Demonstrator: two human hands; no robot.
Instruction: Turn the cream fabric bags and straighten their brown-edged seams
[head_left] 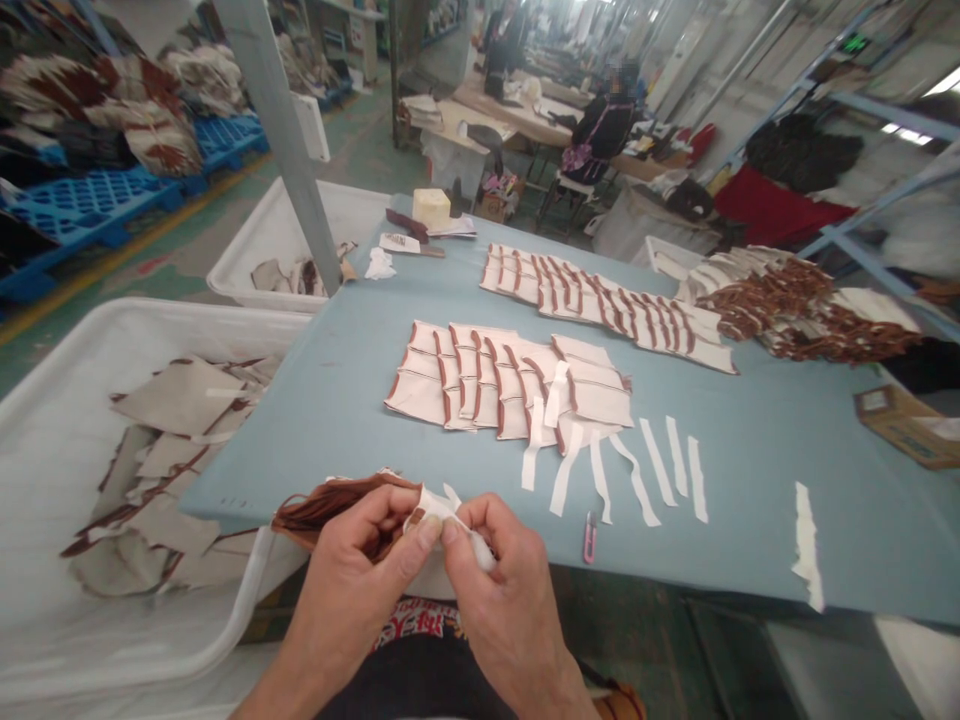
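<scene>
At the table's near edge, my left hand (367,560) is closed on a bundle of brown-and-cream fabric pieces (330,505). The thumb and fingers of my right hand (499,570) pinch a white strip (436,502) at the bundle's corner, and both thumb tips nearly meet there. Part of the white material shows beneath the right fingers. How the strip is fixed to the bundle is hidden by my fingers. Beyond my hands lie overlapping cream fabric pieces with brown edges (480,380). Several loose white strips (601,478) and pink thread snips (589,538) are close by.
A second row of cream-and-brown pieces (600,300) lies farther back, with a heaped pile (795,300) on the right. White bins (150,310) of fabric stand left, beside a grey post (281,130). A cardboard box (904,425) sits at right; a person (604,130) sits behind.
</scene>
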